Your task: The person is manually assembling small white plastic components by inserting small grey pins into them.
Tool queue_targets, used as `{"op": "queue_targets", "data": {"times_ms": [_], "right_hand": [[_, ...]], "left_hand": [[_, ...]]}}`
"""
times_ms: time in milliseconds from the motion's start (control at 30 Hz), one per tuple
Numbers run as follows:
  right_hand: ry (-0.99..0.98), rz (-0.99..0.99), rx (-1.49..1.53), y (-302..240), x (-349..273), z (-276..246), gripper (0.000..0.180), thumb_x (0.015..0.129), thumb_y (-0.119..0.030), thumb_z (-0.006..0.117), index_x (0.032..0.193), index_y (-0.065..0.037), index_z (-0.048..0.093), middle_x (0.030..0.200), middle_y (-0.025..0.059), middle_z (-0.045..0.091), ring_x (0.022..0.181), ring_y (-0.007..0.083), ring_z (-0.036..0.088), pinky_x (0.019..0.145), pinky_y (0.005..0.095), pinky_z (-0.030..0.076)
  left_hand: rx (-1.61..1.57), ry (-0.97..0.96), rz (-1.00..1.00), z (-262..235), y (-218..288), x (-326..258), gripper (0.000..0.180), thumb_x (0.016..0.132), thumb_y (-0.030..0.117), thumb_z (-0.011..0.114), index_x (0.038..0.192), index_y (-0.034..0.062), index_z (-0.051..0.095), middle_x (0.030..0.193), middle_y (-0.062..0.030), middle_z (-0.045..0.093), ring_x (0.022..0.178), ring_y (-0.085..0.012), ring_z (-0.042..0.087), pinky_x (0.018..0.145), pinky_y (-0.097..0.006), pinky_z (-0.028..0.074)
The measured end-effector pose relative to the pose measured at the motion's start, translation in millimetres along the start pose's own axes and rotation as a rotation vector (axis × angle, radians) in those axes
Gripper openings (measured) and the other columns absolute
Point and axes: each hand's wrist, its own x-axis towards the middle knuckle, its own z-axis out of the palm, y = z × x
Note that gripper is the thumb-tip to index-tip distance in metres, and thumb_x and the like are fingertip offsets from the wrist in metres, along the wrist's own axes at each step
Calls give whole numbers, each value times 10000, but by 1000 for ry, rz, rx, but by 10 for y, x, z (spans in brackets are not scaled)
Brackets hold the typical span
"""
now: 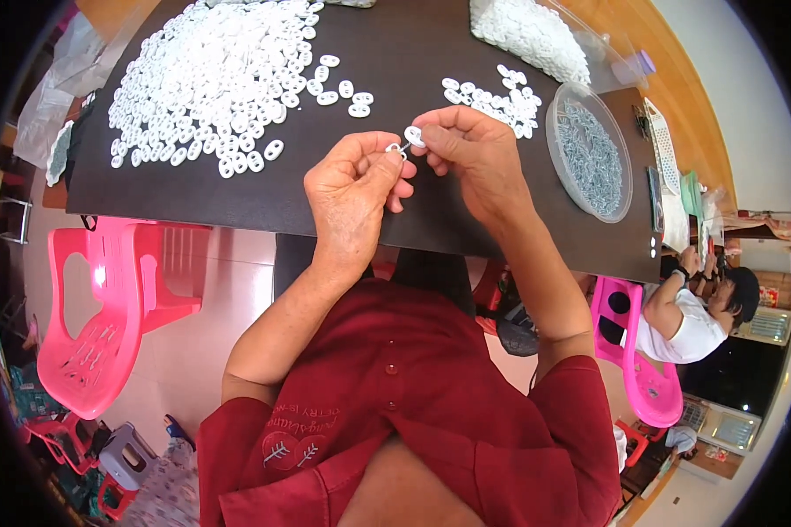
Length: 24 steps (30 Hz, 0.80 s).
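Both my hands are raised close together over the near edge of the dark table. My left hand [351, 189] pinches a small white plastic piece [395, 149] between thumb and fingers; its exact kind is partly hidden. My right hand [479, 154] pinches a white oval plastic piece with two holes [414, 135], just to the right of the left hand's piece. The two pieces nearly meet; I cannot tell whether they are joined. A large heap of similar white oval pieces [211, 75] lies at the far left, with a smaller group [501, 104] beyond my right hand.
A round clear tub [551, 132] of small silver screw-like parts [593, 158] stands to the right. Behind it is a clear container of white pieces [532, 39]. Pink plastic chairs [97, 342] flank me on both sides. Another person [694, 316] sits at the right.
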Motion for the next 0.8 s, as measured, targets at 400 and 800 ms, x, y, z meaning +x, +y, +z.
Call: {"op": "queue_targets", "data": {"times_ms": [400, 800], "right_hand": [[44, -138, -98, 37, -29, 76, 142, 813, -87, 651, 929, -5, 650, 758, 29, 642, 642, 60, 546, 571, 188, 423], [109, -296, -226, 68, -85, 197, 134, 809, -57, 647, 931, -2, 655, 754, 0, 629, 662, 40, 546, 576, 170, 422]], "left_hand": [[-31, 22, -14, 8, -15, -5, 111, 877, 23, 554, 950, -51, 591, 731, -74, 630, 565, -60, 563, 472, -173, 431], [-39, 41, -10, 8, -20, -16, 104, 880, 14, 545, 960, -32, 592, 733, -56, 628, 580, -55, 563, 480, -170, 434]]}}
